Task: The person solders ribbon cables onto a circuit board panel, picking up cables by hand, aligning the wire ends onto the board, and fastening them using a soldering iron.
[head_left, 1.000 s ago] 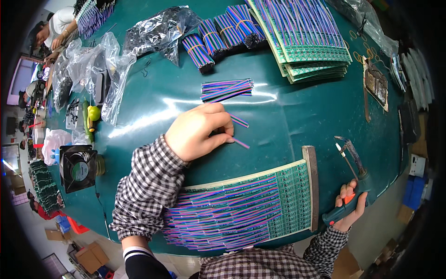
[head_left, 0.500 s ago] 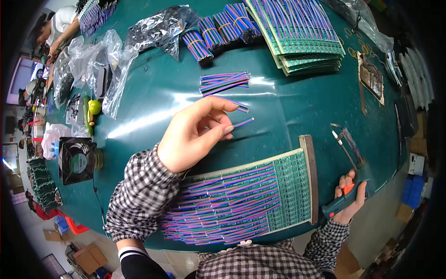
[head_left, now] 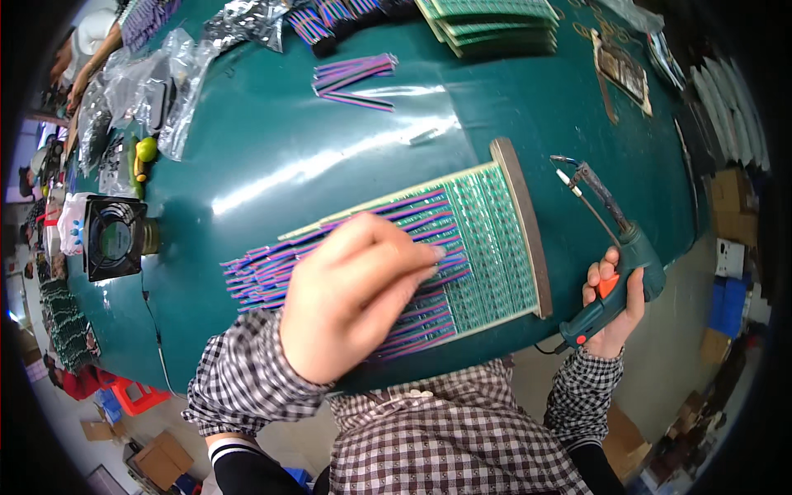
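A panel of small green circuit boards [head_left: 487, 264] lies before me, with rows of short multicoloured ribbon wires [head_left: 264, 268] across its left part. My left hand [head_left: 351, 289] is over these rows, thumb and forefinger pinched together at the wires' right ends. A short ribbon wire appears to be in that pinch, mostly hidden by the fingers. To the right of the panel, my right hand [head_left: 615, 309] grips a green soldering gun [head_left: 631, 272] with an orange trigger. The gun's tip and thin feed tube point up and away, apart from the panel.
A dark bar [head_left: 524, 235] borders the panel's right end. Loose ribbon wires [head_left: 355, 76] lie beyond it, with stacked panels [head_left: 503, 33] at the far edge. A small black fan [head_left: 114, 238] and clear plastic bags [head_left: 177, 91] are at left. Another person's arm [head_left: 95, 66] shows far left.
My left hand has come down from the loose wires onto the panel's rows, its fingers closing together. The right hand still holds the soldering gun. The whole view has tilted toward me.
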`<state>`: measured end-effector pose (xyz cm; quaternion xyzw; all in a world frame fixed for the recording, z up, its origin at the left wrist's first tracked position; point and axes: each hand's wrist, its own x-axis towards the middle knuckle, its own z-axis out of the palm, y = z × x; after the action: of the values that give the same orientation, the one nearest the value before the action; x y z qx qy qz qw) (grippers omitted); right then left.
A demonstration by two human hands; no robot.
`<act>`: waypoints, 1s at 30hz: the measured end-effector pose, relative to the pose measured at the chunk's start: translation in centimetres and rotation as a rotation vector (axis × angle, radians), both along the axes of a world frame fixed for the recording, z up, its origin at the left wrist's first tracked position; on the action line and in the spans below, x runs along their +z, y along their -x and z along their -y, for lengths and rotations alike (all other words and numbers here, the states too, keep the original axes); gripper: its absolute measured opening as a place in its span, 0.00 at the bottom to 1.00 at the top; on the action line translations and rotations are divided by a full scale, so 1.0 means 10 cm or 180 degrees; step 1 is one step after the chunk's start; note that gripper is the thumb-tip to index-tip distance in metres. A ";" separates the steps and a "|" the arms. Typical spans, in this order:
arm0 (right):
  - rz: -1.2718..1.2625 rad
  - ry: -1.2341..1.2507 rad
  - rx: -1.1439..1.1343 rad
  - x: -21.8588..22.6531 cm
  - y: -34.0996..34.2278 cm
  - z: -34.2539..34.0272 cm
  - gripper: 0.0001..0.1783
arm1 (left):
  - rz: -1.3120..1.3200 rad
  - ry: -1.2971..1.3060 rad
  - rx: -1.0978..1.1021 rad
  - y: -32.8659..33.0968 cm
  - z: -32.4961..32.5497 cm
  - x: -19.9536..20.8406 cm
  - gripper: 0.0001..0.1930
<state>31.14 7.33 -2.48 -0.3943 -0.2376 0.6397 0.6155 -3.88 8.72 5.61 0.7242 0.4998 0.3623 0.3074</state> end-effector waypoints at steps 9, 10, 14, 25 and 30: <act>0.0251 -0.0028 -0.0094 0.14 -0.09 0.74 0.31 | -0.1683 -0.1300 -0.0385 -0.45 0.38 -0.52 0.21; 0.0399 0.0006 -0.0099 0.17 -0.08 0.81 0.32 | -0.1649 -0.1520 -0.0276 -0.45 0.38 -0.55 0.21; 0.0616 0.0114 -0.0007 0.27 -0.11 1.02 0.36 | -0.1802 -0.1540 -0.0141 -0.51 0.38 -0.58 0.21; 0.1546 0.0491 0.0418 0.54 0.04 1.18 0.37 | -0.1791 -0.1608 -0.0126 -0.49 0.37 -0.62 0.19; 0.1850 0.0611 0.0463 0.53 0.08 1.18 0.43 | -0.1739 -0.1649 -0.0072 -0.51 0.36 -0.63 0.18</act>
<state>30.34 -4.48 2.81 -0.5990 -0.3696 0.5621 0.4343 1.24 5.10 -0.71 0.8534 0.4471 0.2667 -0.0267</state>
